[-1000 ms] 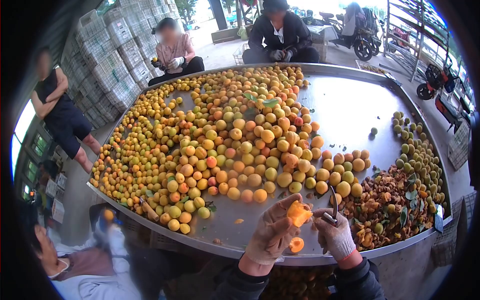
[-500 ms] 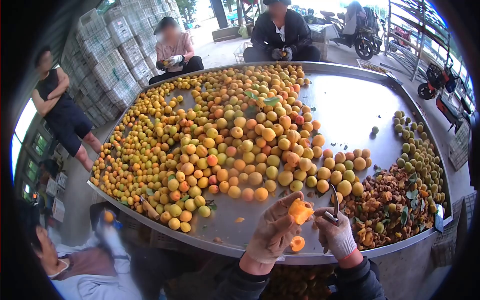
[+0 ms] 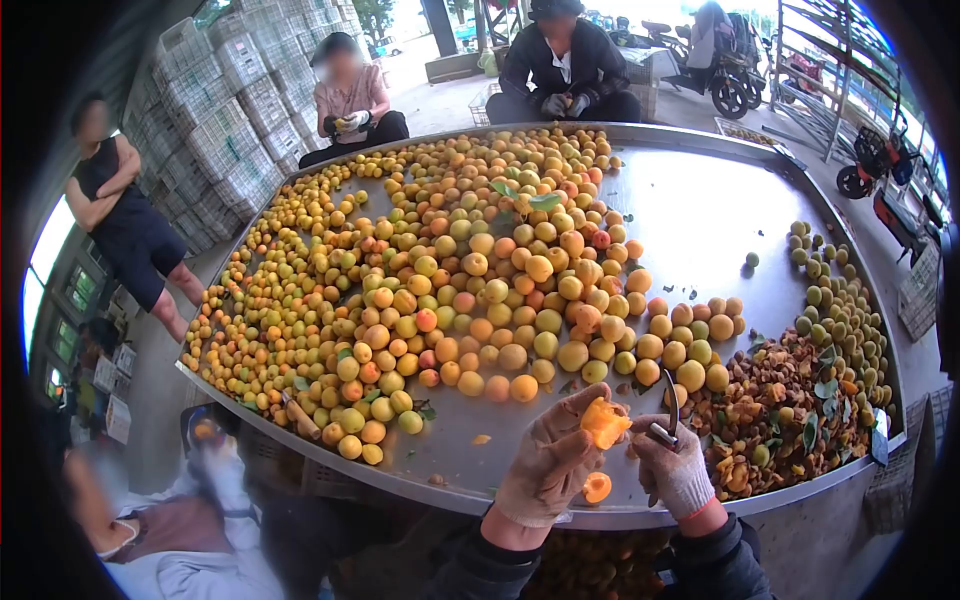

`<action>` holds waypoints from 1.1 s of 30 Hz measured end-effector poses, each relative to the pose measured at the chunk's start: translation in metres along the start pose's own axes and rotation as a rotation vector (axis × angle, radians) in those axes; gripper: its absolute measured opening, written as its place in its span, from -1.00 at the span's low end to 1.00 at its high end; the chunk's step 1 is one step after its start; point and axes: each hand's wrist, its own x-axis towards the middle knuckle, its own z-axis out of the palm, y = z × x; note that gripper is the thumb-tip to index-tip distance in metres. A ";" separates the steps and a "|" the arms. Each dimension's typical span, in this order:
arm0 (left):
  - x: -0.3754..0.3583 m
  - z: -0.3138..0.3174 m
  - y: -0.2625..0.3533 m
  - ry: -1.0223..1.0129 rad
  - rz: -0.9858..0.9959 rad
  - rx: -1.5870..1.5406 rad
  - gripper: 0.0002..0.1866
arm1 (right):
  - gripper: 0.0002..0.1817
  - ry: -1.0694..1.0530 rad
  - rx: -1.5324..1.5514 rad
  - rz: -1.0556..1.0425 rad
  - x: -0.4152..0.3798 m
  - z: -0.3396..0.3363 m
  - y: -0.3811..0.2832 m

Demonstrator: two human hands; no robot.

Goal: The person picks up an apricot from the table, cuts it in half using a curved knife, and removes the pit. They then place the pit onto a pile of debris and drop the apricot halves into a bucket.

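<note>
My left hand [image 3: 548, 462], in a soiled work glove, is closed around a cut apricot [image 3: 605, 424] with its orange flesh exposed. Just to its right, my right hand [image 3: 676, 474], also gloved, grips a small curved knife [image 3: 672, 396] with the blade pointing up. The right fingertips are right at the fruit's edge. Below the fingers of my left hand, an apricot half [image 3: 597, 488] shows near the table's front rim. Whole apricots [image 3: 512, 357] lie in a large heap ahead of both hands.
The metal table [image 3: 690, 190] has a raised rim. Brown fruit scraps [image 3: 760, 425] and greenish fruits [image 3: 840, 310] are piled at its right. Two seated people [image 3: 350, 100] [image 3: 565, 70] work at the far side, one person [image 3: 115, 200] stands left, another [image 3: 170, 530] sits near left.
My hands, the apricot and the knife hold almost the same pose. The person at near left has shifted their head and hand, and the far workers' hands have moved slightly.
</note>
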 end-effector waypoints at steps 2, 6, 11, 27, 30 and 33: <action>0.000 0.000 0.000 0.003 -0.009 -0.006 -0.48 | -0.77 0.000 0.000 -0.002 0.000 0.000 -0.002; -0.002 0.000 -0.001 0.025 -0.030 0.001 -0.48 | -0.78 0.007 -0.014 0.013 -0.002 0.001 -0.002; -0.001 -0.001 0.000 0.002 -0.017 0.024 -0.48 | -0.78 0.003 -0.003 0.003 -0.001 0.001 -0.002; 0.000 0.000 0.000 0.013 -0.021 0.000 -0.47 | -0.77 0.006 -0.018 0.016 -0.001 0.001 -0.003; 0.001 -0.001 -0.001 0.004 -0.012 0.000 -0.47 | -0.76 -0.008 -0.017 0.007 0.001 0.000 0.001; 0.000 -0.001 -0.002 0.016 -0.008 0.002 -0.46 | -0.76 -0.018 -0.015 -0.019 0.001 0.001 0.003</action>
